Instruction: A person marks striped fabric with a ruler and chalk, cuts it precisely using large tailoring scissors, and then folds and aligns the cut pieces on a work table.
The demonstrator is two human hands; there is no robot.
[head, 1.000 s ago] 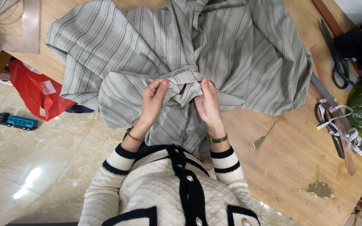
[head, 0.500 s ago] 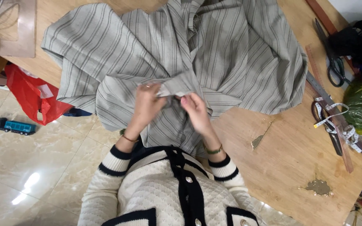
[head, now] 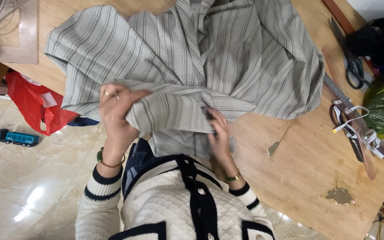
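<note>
Striped cloth [head: 187, 58] in both hands

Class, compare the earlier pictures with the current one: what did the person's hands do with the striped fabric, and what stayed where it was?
The left hand and right hand, close together a second ago, have moved apart along the striped fabric, drawing a folded edge out between them; both still grip it. The scissors, measuring tape and red bag have not moved.
</note>
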